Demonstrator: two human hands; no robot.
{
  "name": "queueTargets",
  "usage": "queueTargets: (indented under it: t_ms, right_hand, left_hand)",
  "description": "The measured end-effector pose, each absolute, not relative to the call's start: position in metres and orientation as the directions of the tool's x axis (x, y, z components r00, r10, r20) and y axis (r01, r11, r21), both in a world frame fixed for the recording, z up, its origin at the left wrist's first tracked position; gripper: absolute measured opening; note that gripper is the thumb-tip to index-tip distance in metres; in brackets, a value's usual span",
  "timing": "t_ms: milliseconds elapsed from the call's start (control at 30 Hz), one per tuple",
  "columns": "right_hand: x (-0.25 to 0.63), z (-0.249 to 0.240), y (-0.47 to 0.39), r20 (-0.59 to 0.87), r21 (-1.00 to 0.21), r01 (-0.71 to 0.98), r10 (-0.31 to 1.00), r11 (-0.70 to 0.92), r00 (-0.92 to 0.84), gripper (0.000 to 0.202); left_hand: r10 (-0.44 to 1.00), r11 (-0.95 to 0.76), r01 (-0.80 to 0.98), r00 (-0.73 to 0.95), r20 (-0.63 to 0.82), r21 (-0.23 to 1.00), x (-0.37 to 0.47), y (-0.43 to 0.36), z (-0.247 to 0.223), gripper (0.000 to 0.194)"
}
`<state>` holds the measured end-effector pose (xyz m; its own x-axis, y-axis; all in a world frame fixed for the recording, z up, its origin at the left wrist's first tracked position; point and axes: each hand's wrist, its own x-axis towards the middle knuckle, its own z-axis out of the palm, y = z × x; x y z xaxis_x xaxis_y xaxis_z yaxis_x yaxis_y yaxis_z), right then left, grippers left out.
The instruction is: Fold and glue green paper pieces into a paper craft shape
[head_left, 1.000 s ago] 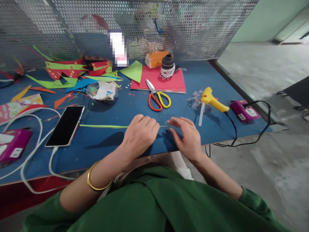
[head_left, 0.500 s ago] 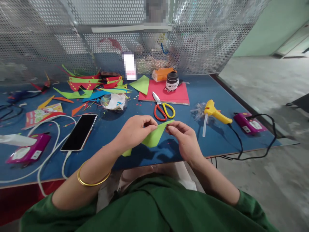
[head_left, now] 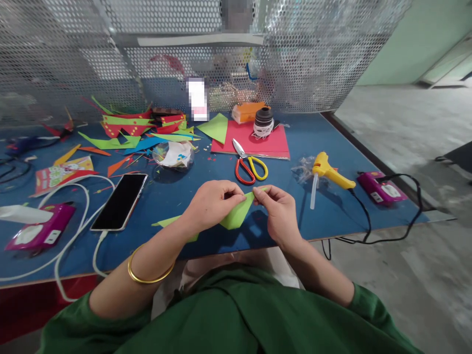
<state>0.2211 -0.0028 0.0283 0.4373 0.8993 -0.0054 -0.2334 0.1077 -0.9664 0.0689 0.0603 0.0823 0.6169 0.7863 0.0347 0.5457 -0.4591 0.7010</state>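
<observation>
Green paper (head_left: 236,214), pointed and creased, pinched between hands

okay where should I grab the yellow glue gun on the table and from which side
Judging by its pose, take the glue gun by its yellow handle, coming from above on the right. It lies flat, its nozzle and glue stick point left toward the plastic wrap, and the black cord trails off the handle end.
</observation>
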Motion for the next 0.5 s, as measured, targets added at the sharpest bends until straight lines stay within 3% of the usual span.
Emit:
queueTargets:
  t_ms: [200, 367, 500]
  right_hand:
    - [0.2225, 0.0234, -0.0036, 0.011, -0.974, -0.195, 0.886, 0.115, 0.464, 0.021]
    - [0.2258, 0.0268, -0.0030, -0.032, -0.963, -0.253, 0.894, 0.092, 0.446, 0.038]
    - [0.2250, 0.0292, -0.0032, 0.008, -0.984, -0.160, 0.913, 0.080, 0.409, 0.029]
  left_hand:
    - [0.777, -0.431, 0.550, 0.629, -0.016, 0.716, 0.0676, 0.0629, 0.0825, 0.023]
    - [0.811, -0.395, 0.570, 0.585, -0.018, 0.720, 0.0656, 0.0630, 0.0858, 0.022]
    - [0.810, -0.400, 0.565, 0.587, -0.011, 0.721, 0.0658, 0.0609, 0.0860, 0.024]
